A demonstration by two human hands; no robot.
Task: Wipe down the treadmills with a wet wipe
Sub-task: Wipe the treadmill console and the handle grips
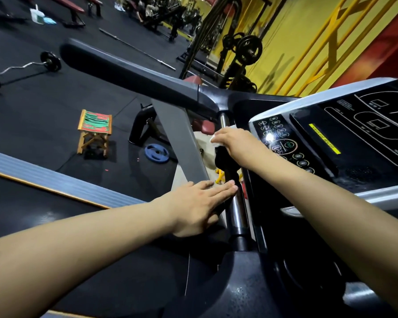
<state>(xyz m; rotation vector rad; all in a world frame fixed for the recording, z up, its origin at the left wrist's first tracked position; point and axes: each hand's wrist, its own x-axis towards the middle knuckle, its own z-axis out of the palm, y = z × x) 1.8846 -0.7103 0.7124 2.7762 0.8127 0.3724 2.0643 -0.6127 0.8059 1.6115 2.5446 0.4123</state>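
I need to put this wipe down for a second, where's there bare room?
Bare black floor lies between the folding stool and curl bar. The handlebar is crowded: left hand beside it, right hand with the wipe on it.

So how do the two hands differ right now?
The right hand is curled round a white wet wipe, high on the handlebar post; the left hand lies flat and holds nothing, its fingertips touching the post lower down. Both reach the same treadmill post.

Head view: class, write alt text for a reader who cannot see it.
A person's right hand presses a white wet wipe on a treadmill's handlebar beside the console; the left hand rests flat lower down. Gym floor behind.
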